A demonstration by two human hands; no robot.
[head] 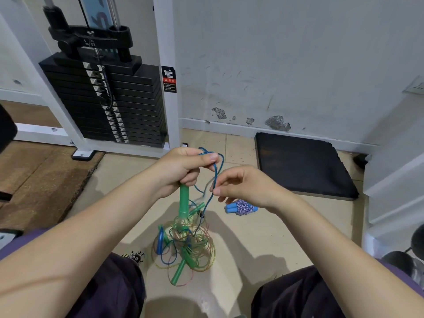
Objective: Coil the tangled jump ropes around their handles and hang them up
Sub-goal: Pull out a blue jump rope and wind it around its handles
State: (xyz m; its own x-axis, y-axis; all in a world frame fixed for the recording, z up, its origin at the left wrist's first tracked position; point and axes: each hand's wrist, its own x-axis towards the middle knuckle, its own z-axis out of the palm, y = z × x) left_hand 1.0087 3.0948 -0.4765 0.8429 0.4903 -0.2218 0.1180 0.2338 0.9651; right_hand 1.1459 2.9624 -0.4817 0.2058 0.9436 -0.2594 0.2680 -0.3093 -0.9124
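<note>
Pointing straight down: green handle (pixel 184 200), left-held.

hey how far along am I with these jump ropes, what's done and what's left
Done: one rope with blue handles lies coiled on the floor, not hung. In hand: your left hand grips a green handle, and your right hand pinches the blue cord. Left: the tangled pile below, then hanging everything.
</note>
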